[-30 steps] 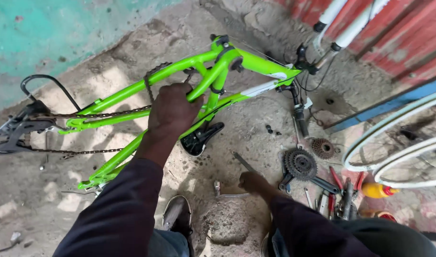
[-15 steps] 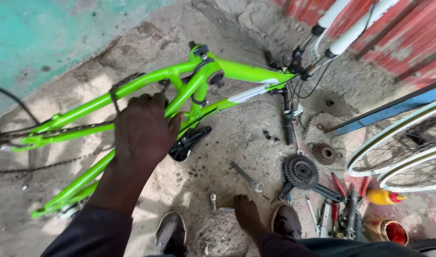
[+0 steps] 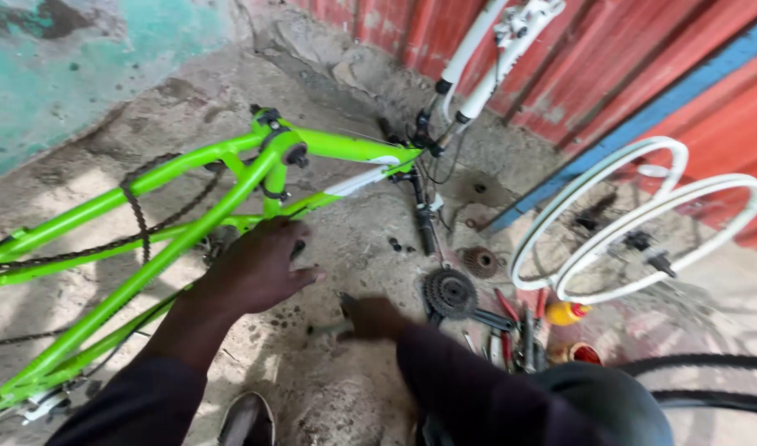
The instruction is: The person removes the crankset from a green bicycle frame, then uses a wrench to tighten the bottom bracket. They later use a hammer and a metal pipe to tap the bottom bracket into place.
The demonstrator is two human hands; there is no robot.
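Fingers (image 3: 300,277) of the left hand (image 3: 259,268) lie close together and reach to the right, palm down, over the lower tubes of a bright green bicycle frame (image 3: 180,169); whether the palm presses on the frame or only hovers over it cannot be told, since the hand hides that spot; a dark sleeve (image 3: 139,405) covers the arm behind it. Just right of those fingertips and a little lower, the right hand (image 3: 372,318) is down at the concrete floor (image 3: 354,239); its fingers curl around a thin grey metal tool (image 3: 329,330), and the grip itself is too shadowed to say more.

Seen from the head camera, the frame lies on its side, running from the far left edge up to a point above and right of the left fingers; a loose black chain (image 3: 135,219) drapes over its tubes to the left of the hand; a white fork (image 3: 486,58) rises from the frame's front end, well above the right hand. Just right of the right hand's fingers sits a dark toothed cog cluster (image 3: 450,291); a smaller rusty cog (image 3: 480,262) lies just beyond it; further right are red-handled tools (image 3: 510,326), a small yellow bottle (image 3: 564,313) and two white wheel rims (image 3: 643,219) leaning near a red corrugated wall (image 3: 692,49). Below the left hand, near the bottom edge, a shoe (image 3: 246,417) shows.
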